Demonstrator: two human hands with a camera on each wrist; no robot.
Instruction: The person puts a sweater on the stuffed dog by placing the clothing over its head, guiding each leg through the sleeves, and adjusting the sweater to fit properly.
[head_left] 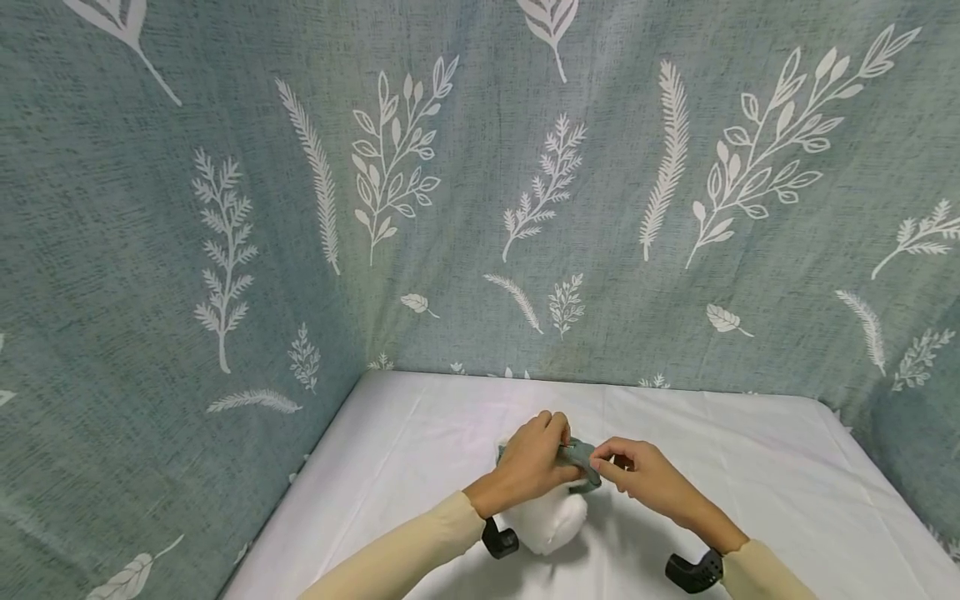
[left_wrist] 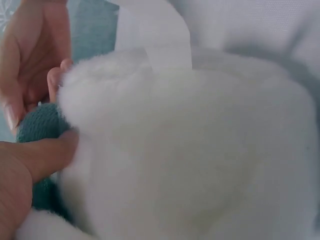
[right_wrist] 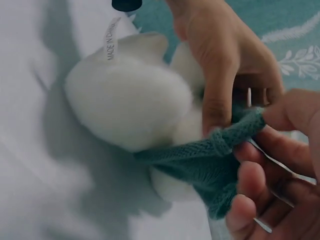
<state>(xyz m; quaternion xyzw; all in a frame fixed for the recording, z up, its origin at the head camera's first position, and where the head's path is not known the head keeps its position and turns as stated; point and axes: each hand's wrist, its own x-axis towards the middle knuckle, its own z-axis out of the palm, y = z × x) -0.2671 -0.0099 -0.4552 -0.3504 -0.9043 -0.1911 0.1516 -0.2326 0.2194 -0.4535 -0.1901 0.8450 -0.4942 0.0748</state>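
Observation:
A white plush toy (head_left: pixel 546 523) lies on the white-covered table, with a teal knitted garment (head_left: pixel 579 454) around its far end. My left hand (head_left: pixel 528 460) grips the toy from above, its thumb (right_wrist: pixel 218 107) pressing beside the knit in the right wrist view. From the right side, my right hand (head_left: pixel 647 479) pinches the rolled edge of the garment (right_wrist: pixel 200 152) between thumb and fingertips and holds it stretched away from the toy. Fluffy white plush (left_wrist: pixel 190 150) fills most of the left wrist view. The toy's far end is mostly hidden by my hands.
A white fabric label (right_wrist: pixel 110 42) sticks out of the toy. White cloth (head_left: pixel 420 467) covers the table. Blue-green curtains (head_left: pixel 465 200) with white leaf prints hang behind and at both sides. A black wrist device (head_left: pixel 693 572) sits on the right wrist, another (head_left: pixel 498 540) on the left.

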